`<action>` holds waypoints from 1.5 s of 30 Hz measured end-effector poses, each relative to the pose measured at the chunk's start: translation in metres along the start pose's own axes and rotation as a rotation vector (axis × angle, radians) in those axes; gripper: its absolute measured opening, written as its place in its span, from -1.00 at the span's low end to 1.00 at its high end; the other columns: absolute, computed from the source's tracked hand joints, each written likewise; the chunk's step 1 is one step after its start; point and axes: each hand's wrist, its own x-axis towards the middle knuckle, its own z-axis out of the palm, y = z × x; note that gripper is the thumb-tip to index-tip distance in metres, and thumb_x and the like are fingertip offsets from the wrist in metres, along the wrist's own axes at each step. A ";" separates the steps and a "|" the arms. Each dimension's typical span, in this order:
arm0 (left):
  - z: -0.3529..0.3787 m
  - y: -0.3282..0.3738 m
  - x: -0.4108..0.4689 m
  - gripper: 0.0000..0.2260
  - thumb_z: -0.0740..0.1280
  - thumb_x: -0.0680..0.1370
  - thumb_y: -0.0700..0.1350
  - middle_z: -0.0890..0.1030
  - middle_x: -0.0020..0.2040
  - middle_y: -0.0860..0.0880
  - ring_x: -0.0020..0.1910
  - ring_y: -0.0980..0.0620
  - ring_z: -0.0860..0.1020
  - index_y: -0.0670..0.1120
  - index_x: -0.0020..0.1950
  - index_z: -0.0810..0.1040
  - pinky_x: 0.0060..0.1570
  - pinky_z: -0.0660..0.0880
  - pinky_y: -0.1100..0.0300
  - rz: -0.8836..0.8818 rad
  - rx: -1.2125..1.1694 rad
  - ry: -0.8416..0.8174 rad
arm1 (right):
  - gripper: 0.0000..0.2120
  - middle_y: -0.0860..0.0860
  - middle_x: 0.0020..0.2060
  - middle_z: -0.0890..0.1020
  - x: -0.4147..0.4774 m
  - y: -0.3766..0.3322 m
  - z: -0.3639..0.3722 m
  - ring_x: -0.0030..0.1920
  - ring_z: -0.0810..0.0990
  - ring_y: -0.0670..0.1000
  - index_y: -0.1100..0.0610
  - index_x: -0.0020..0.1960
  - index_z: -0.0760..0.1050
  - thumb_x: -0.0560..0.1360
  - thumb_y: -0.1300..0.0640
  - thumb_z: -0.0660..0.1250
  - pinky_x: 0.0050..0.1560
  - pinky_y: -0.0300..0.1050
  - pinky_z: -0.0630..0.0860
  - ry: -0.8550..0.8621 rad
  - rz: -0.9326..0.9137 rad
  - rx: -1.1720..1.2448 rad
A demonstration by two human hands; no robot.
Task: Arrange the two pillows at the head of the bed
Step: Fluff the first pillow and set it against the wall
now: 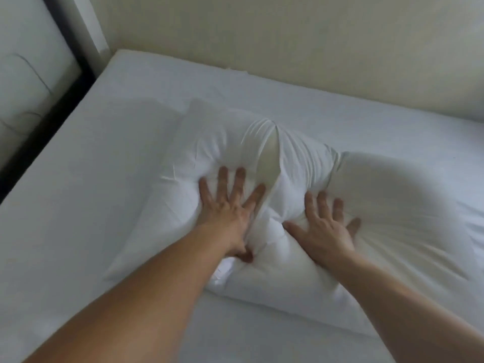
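A white pillow [204,142] lies on the bed [78,205], near the wall at the head end. Its case gapes in the middle and shows a cream inner cushion [269,158]. To the right lies a second, cream-white pillow [392,205], touching the first. My left hand [230,205] presses flat on the white pillow, fingers spread. My right hand [324,226] presses flat where the two pillows meet, fingers spread too. Neither hand grips anything. Both pillows dent under the palms.
A beige wall [288,48] runs along the head of the bed. A dark frame [70,48] and a white padded panel [26,74] stand at the left beyond the mattress edge. Bare white sheet lies left of and in front of the pillows.
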 end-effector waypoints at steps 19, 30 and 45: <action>-0.019 0.000 0.039 -0.30 0.65 0.04 -0.02 0.57 0.05 -0.24 -0.02 -0.22 0.58 -0.11 0.13 0.54 -0.05 0.57 -0.09 -0.019 -0.095 0.007 | -0.50 0.10 -0.11 0.60 0.042 -0.010 -0.010 -0.10 0.56 0.20 0.10 0.06 0.54 0.47 -0.29 0.13 -0.03 0.12 0.38 0.285 -0.055 0.109; -0.099 -0.048 0.020 -0.01 -0.04 0.20 0.63 -0.24 0.58 0.01 0.54 -0.07 -0.22 0.24 0.39 -0.51 0.45 -0.18 -0.27 0.032 -0.235 0.008 | -0.05 0.08 0.55 0.07 -0.012 0.107 -0.117 0.52 0.04 0.15 -0.09 0.52 -0.02 0.27 -0.58 -0.05 0.41 0.36 -0.05 0.105 0.552 0.152; -0.073 0.108 -0.051 0.17 0.34 0.26 0.40 -0.43 0.51 -0.15 0.45 -0.27 -0.42 0.10 0.39 -0.56 0.32 -0.38 -0.39 0.262 -0.086 -0.020 | -0.69 0.27 0.03 0.62 -0.049 0.140 -0.143 0.06 0.57 0.27 0.24 -0.03 0.54 0.46 -0.02 0.30 -0.01 -0.02 0.48 0.151 0.744 0.482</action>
